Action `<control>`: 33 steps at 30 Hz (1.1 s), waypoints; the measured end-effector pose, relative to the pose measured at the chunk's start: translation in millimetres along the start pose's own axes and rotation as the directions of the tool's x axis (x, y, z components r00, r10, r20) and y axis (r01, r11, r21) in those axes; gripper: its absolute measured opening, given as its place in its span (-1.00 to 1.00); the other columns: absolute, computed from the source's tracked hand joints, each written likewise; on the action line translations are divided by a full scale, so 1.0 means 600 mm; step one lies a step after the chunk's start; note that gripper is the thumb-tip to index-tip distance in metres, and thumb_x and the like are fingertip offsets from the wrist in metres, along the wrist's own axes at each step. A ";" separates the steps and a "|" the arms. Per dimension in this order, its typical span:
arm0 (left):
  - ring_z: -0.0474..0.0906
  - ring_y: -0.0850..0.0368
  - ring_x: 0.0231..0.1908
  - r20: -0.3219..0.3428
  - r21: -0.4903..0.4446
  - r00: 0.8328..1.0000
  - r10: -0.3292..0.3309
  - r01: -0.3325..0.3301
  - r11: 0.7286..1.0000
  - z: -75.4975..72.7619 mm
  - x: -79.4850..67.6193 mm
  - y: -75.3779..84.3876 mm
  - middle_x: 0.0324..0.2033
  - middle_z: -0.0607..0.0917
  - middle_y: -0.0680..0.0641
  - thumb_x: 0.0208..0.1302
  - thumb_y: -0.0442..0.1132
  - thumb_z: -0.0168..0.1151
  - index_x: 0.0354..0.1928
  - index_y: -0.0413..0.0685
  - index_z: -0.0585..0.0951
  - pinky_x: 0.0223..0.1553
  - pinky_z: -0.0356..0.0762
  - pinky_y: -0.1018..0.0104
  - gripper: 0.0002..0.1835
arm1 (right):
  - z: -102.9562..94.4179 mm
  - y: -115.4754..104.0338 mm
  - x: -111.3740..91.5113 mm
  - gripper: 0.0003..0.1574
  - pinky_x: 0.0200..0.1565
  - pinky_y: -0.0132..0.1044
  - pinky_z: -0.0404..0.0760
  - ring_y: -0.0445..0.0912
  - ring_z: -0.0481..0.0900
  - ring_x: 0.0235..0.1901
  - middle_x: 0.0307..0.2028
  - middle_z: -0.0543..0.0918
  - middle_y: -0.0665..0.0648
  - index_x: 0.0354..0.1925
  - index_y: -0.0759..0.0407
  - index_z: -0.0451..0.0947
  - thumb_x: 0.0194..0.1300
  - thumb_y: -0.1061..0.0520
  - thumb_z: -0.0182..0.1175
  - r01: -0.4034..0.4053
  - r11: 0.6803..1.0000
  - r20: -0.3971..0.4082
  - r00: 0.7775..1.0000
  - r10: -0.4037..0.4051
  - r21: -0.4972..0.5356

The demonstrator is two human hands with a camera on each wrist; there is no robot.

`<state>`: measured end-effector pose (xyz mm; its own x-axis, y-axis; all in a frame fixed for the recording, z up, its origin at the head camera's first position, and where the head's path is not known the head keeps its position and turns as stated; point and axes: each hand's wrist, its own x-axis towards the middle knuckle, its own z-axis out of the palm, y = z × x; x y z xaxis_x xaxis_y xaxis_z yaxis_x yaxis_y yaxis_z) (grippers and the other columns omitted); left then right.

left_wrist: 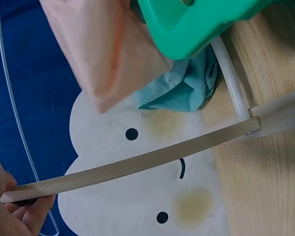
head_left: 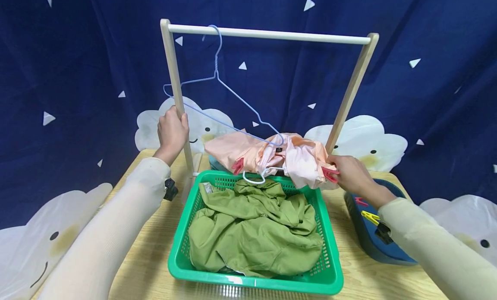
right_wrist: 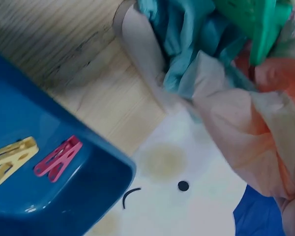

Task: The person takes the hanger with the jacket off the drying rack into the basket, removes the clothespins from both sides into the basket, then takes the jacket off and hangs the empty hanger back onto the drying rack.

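My left hand (head_left: 173, 129) grips the left post (head_left: 176, 84) of a wooden clothes rack partway up. At the right, my right hand (head_left: 351, 175) holds the edge of a crumpled pink garment (head_left: 229, 148), beside a red clothespin (head_left: 330, 174) clipped on it. A second red clothespin (head_left: 238, 165) is clipped on its left part. The hook of a white hanger (head_left: 254, 179) sticks out toward me from the garment. A blue wire hanger (head_left: 248, 105) hangs from the rack's white bar (head_left: 272, 33). In the right wrist view, the right hand is out of frame.
A green basket (head_left: 256, 282) with a green garment (head_left: 264, 239) stands in front of the rack. Teal cloth (left_wrist: 182, 88) lies behind it. On the right is a blue bin (head_left: 357, 235) with a yellow clothespin (right_wrist: 14, 160) and a red one (right_wrist: 59, 157).
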<state>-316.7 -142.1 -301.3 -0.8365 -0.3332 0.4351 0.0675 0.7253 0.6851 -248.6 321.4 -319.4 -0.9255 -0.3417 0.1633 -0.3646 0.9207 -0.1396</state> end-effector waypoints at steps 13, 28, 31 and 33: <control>0.68 -0.38 -0.02 0.031 -0.038 0.999 -0.021 0.022 0.999 -0.002 -0.002 0.006 -0.06 0.72 -0.42 0.51 -0.25 0.06 0.07 -0.35 0.58 0.02 0.62 -0.15 -0.70 | 0.000 -0.040 -0.010 -0.94 -0.44 -0.27 0.41 -0.12 0.53 -0.51 -0.50 0.65 0.04 -0.33 0.13 0.61 0.33 0.19 0.27 0.102 0.993 -0.058 0.993 -0.098 0.064; 0.69 -0.37 -0.03 0.041 -0.037 0.999 -0.017 0.018 0.999 -0.003 -0.002 0.004 -0.08 0.72 -0.42 0.52 -0.25 0.05 0.06 -0.35 0.58 0.00 0.64 -0.15 -0.70 | 0.013 -0.087 -0.035 -0.69 -0.43 -0.33 0.29 -0.19 0.31 -0.55 -0.64 0.34 -0.12 -0.49 -0.02 0.45 0.28 0.04 0.38 0.209 0.974 -0.025 0.978 -0.207 0.087; 0.69 -0.37 -0.05 0.033 -0.031 0.999 -0.016 0.017 0.999 -0.004 -0.002 0.004 -0.10 0.73 -0.42 0.52 -0.25 0.05 0.05 -0.35 0.58 -0.02 0.64 -0.15 -0.71 | 0.013 -0.091 -0.040 -0.66 -0.43 -0.34 0.28 -0.20 0.29 -0.54 -0.64 0.31 -0.14 -0.50 -0.04 0.43 0.26 0.03 0.40 0.221 0.972 -0.030 0.975 -0.220 0.083; 0.70 -0.37 -0.06 0.024 -0.029 1.000 -0.015 0.015 0.999 -0.004 -0.002 0.005 -0.12 0.73 -0.41 0.52 -0.25 0.06 0.04 -0.36 0.59 -0.03 0.64 -0.15 -0.71 | 0.010 -0.094 -0.043 -0.67 -0.42 -0.34 0.28 -0.21 0.30 -0.54 -0.63 0.32 -0.13 -0.49 -0.03 0.44 0.27 0.03 0.39 0.215 0.971 -0.032 0.977 -0.213 0.107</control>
<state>-314.1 -141.3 -298.4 -0.8503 -0.3290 0.4108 0.0705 0.7023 0.7083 -204.7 277.4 -321.8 -0.8229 -0.5235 0.2208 -0.5640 0.8000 -0.2050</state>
